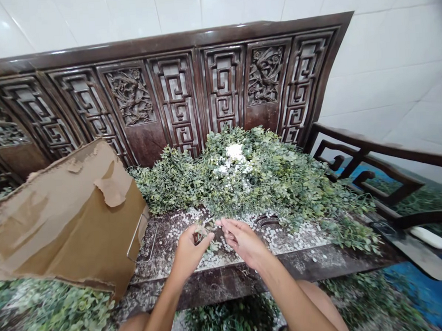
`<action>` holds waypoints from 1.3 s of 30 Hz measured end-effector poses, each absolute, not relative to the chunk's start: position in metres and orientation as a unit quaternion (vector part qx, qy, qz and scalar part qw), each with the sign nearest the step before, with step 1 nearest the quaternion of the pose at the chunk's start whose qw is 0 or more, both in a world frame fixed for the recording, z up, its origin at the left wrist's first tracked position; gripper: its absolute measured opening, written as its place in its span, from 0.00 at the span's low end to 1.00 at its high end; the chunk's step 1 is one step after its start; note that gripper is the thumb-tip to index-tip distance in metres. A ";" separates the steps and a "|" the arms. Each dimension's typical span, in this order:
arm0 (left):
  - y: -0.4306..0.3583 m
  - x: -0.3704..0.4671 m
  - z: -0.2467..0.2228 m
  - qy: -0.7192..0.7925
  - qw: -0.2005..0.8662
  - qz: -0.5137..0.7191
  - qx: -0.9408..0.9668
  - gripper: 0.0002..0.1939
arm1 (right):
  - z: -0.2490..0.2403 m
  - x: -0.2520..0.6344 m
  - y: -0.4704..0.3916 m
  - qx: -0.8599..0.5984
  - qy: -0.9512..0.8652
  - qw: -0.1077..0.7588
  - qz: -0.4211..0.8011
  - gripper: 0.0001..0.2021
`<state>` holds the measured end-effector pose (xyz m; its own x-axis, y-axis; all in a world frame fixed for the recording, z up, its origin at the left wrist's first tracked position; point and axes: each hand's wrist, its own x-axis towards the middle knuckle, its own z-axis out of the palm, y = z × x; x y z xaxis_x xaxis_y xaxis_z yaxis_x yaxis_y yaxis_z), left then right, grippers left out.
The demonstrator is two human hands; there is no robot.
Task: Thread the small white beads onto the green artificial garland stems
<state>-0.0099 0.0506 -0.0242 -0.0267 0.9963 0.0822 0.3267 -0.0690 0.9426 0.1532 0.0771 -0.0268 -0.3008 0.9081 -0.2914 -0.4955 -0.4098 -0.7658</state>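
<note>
My left hand [190, 250] is curled round a small green sprig [201, 231], its thumb pointing toward my other hand. Just to the right, my right hand [243, 241] pinches thumb and fingertips together; whatever lies between them is too small to make out. Both hands hover low over the dark wooden bench seat [220, 284], where small white discs [276, 236] are scattered. Behind them rises a heap of leafy green sprigs [280, 172], with a pile of white discs [235, 153] on its top.
A torn cardboard sheet [71, 218] stands tilted on the left, beside a bent metal wire frame [138, 236]. The carved backrest [136, 96] closes off the rear. At right are the armrest [376, 162] and a white object [430, 237]. More greenery [229, 318] lies below the seat.
</note>
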 end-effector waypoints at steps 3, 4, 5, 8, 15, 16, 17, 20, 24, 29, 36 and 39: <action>0.050 -0.008 -0.023 0.568 0.397 0.452 0.562 0.14 | -0.025 0.153 0.077 -0.354 -0.291 0.459 0.761 0.14; 0.050 -0.008 -0.022 0.566 0.399 0.450 0.563 0.14 | -0.024 0.153 0.076 -0.348 -0.294 0.458 0.764 0.14; 0.050 -0.008 -0.021 0.565 0.399 0.446 0.568 0.14 | -0.023 0.153 0.076 -0.342 -0.300 0.457 0.764 0.15; 0.050 -0.008 -0.019 0.574 0.391 0.435 0.574 0.11 | -0.022 0.151 0.075 -0.334 -0.327 0.454 0.758 0.16; 0.047 -0.006 -0.017 0.559 0.436 0.436 0.555 0.14 | -0.020 0.150 0.073 -0.308 -0.354 0.450 0.760 0.15; 0.046 -0.005 -0.016 0.559 0.437 0.434 0.555 0.13 | -0.020 0.150 0.073 -0.307 -0.350 0.447 0.764 0.15; 0.046 -0.005 -0.015 0.561 0.434 0.434 0.556 0.12 | -0.020 0.151 0.073 -0.308 -0.344 0.446 0.767 0.15; 0.045 -0.006 -0.012 0.564 0.416 0.443 0.559 0.10 | -0.020 0.150 0.075 -0.320 -0.323 0.452 0.767 0.14; 0.046 -0.008 -0.011 0.566 0.405 0.439 0.568 0.14 | -0.020 0.150 0.074 -0.356 -0.345 0.440 0.749 0.13; 0.046 -0.008 -0.012 0.563 0.413 0.430 0.572 0.15 | -0.019 0.151 0.072 -0.353 -0.366 0.417 0.753 0.13; 0.045 -0.007 -0.010 0.568 0.352 0.423 0.612 0.13 | -0.020 0.152 0.071 -0.349 -0.361 0.415 0.759 0.13; 0.046 -0.007 -0.013 0.571 0.349 0.427 0.608 0.14 | -0.019 0.151 0.072 -0.348 -0.353 0.415 0.763 0.14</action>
